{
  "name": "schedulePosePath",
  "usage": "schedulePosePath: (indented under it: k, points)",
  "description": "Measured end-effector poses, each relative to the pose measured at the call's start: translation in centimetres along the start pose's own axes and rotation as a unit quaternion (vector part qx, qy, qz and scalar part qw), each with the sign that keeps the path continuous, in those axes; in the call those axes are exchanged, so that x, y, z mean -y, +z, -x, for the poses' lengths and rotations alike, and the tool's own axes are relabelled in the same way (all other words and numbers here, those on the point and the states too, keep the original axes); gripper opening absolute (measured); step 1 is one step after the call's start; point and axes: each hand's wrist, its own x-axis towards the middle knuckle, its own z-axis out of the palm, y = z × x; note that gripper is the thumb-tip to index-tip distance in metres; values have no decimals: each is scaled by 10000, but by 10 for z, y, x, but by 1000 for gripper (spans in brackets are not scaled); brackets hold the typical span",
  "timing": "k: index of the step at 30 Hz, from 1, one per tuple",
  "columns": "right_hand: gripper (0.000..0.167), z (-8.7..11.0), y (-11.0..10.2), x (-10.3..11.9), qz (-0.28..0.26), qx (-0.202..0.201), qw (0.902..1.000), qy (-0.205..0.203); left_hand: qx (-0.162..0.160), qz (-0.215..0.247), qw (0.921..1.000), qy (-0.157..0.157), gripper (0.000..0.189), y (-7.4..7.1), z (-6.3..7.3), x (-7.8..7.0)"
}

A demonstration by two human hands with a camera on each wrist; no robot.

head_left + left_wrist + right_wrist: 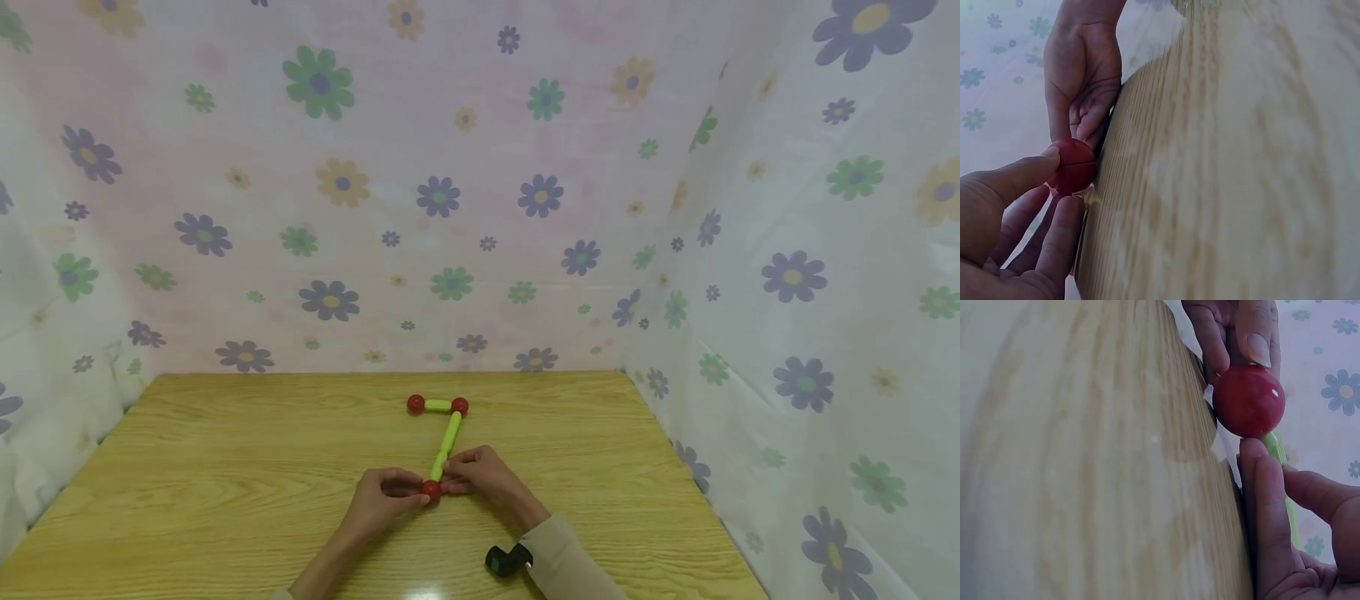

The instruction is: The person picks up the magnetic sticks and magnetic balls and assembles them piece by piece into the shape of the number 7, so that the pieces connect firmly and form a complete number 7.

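Note:
Near the front of the tabletop, my left hand (384, 502) pinches a red ball (431, 491) between thumb and fingers. The ball caps the near end of a long yellow-green rod (447, 442), which shows a bump partway along. My right hand (483, 477) pinches that rod just behind the ball, its fingertips against the ball in the right wrist view. At the rod's far end sits a second red ball (460, 406), joined by a short yellow-green rod (438, 406) to a third red ball (416, 404). Together they lie on the table in an angled shape.
The wooden table (225, 483) fills the lower part of the head view. Flower-patterned cloth (480, 167) hangs behind it and along both sides. A small black device (507, 561) sits by the right sleeve (573, 558).

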Motion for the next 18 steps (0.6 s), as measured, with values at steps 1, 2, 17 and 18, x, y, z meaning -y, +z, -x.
schedulePosePath:
  k: [1, 2, 17, 18]
  points:
    - [29, 1, 1, 0, 45, -32, 10000, -43, 4, -9, 10000, -10, 31, 0, 0, 0]
    - [29, 1, 1, 0, 31, -74, 10000, -31, 15, -20, 10000, -27, 31, 0, 0, 0]
    - [32, 13, -2, 8, 474, -66, 9988, 131, -570, 100, 9981, -211, 35, -27, -8, -3]
    - [33, 14, -4, 10, 597, -39, 9981, 135, -626, 36, 9980, -60, 35, -33, -9, -4]
